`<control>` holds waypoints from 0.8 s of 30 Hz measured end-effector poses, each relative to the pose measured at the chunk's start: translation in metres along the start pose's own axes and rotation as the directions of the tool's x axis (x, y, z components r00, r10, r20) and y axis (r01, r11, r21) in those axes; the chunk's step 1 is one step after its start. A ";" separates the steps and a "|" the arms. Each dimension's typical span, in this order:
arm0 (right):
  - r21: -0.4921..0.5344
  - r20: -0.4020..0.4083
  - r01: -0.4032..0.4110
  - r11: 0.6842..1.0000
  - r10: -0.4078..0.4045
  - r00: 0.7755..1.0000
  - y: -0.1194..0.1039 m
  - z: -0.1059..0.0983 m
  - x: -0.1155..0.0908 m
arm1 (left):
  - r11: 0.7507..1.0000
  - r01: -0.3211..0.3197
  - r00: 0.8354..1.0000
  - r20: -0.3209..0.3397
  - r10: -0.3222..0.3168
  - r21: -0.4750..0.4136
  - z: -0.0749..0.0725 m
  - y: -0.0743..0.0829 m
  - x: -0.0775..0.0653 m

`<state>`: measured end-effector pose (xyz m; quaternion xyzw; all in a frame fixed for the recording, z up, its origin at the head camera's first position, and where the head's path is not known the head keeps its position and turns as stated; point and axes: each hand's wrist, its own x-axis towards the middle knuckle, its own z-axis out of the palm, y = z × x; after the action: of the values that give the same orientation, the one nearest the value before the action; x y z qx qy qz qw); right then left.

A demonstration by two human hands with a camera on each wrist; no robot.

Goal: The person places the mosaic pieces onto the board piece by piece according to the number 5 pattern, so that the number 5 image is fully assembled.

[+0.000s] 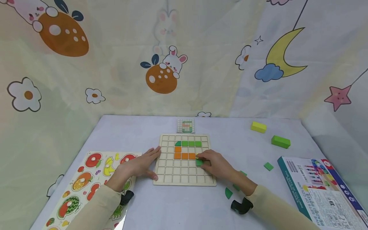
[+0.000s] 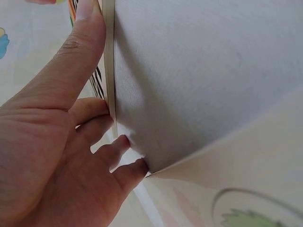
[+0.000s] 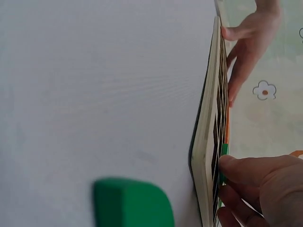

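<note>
A wooden grid board (image 1: 175,180) lies in the middle of the table. My left hand (image 1: 142,164) rests along its left edge, fingers extended and thumb near the lower corner; the left wrist view shows the thumb against the board's side. On the board are a row of green tiles (image 1: 191,143) with a rounded piece at its left end, and orange tiles (image 1: 185,156) below. My right hand (image 1: 215,163) pinches a green tile (image 1: 199,163) at the right end of the orange row, just below it. A bit of yellow shows by the index fingertip, mostly hidden.
Behind the board stands a small pattern card (image 1: 186,126). A fruit sheet (image 1: 83,191) lies under the left forearm. On the right are a yellow block (image 1: 258,127), a green block (image 1: 280,141), a loose green piece (image 1: 268,166) and a box (image 1: 322,188). More green pieces (image 1: 228,193) lie by the right wrist.
</note>
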<state>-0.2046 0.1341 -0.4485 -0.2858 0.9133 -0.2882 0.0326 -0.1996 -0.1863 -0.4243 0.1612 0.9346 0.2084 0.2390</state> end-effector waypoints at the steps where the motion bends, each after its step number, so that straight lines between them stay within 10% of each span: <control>1: -0.001 0.002 -0.004 1.000 0.004 1.000 0.000 0.000 -0.001 | 1.000 0.001 1.000 0.000 -0.001 -0.004 0.000 0.000 0.000; 16: -0.034 -0.119 -0.164 0.986 0.159 0.980 0.043 -0.059 -0.040 | 1.000 0.002 1.000 -0.001 -0.002 0.011 0.000 -0.001 0.000; 24: -0.034 0.041 -0.206 0.978 0.208 0.977 0.071 -0.079 -0.082 | 1.000 -0.003 1.000 0.002 0.003 0.016 -0.001 -0.002 0.000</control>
<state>-0.1893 0.2663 -0.4299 -0.1958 0.9414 -0.2632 0.0783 -0.2003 -0.1883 -0.4249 0.1648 0.9357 0.2012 0.2384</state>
